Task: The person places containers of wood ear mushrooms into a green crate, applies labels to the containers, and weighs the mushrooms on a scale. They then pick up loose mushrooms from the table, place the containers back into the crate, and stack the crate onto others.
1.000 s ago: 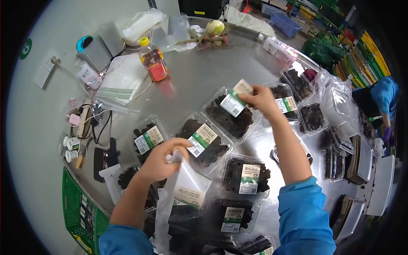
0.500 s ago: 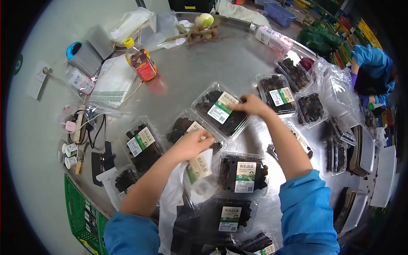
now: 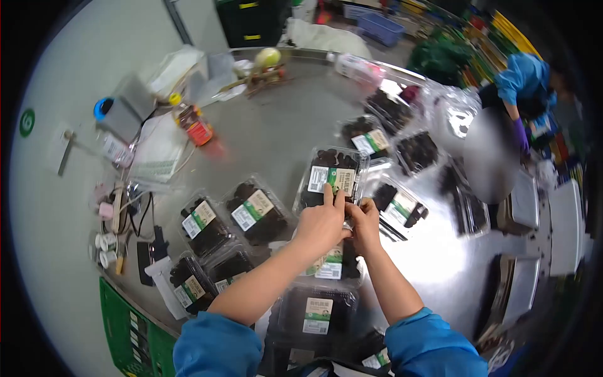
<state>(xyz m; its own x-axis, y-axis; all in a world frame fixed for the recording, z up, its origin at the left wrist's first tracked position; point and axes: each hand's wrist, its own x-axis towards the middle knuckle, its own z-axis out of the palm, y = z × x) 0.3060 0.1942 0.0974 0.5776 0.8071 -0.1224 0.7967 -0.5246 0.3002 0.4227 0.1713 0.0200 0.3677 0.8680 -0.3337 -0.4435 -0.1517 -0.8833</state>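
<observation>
A clear plastic clamshell box [image 3: 308,195] of dark, fungus-like pieces sits in front of me, with a white, green and beige label [image 3: 339,180] on its lid. My left hand [image 3: 321,225] rests over its near side, two fingers stretched flat onto the label. At the near right corner, my right hand [image 3: 365,227] has its thumb and fingers closed on the box edge. Below my hands is another labelled box [image 3: 342,267], partly covered by them. Two labelled boxes, one nearer [image 3: 254,210] and one farther left [image 3: 206,226], lie left of my hands.
More clamshells stand right, including a labelled box [image 3: 399,207] and an unlabelled box [image 3: 418,152]. A drink bottle [image 3: 191,122] stands back left; a pink bottle [image 3: 358,69] lies at the far edge. A green crate [image 3: 129,327] is lower left. A co-worker's blue sleeve [image 3: 521,78] shows upper right.
My left hand has moved right, from the neighbouring box onto the central one. My right hand has shifted from the label to the box's near corner. The box has turned, and the view has shifted.
</observation>
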